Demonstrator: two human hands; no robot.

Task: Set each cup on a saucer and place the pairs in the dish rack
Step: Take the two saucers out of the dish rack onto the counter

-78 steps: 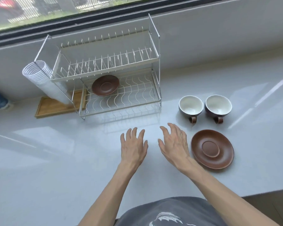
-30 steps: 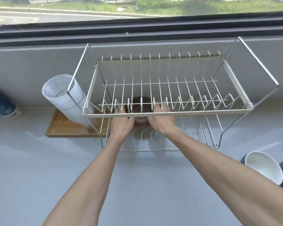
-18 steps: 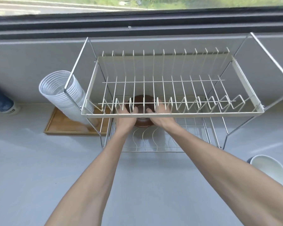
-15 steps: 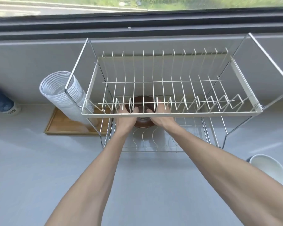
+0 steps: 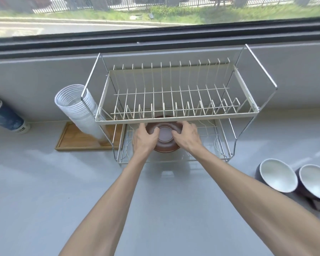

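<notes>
A pale grey counter is running under a wide window, bearing a two-tier white wire dish rack.
The left hand and right hand are gripping opposite edges of a round brown ceramic saucer on the rack's lower tier, thumbs curling onto its face; two dark white-lined cups are sitting on the counter, near right, well apart from it.
</notes>
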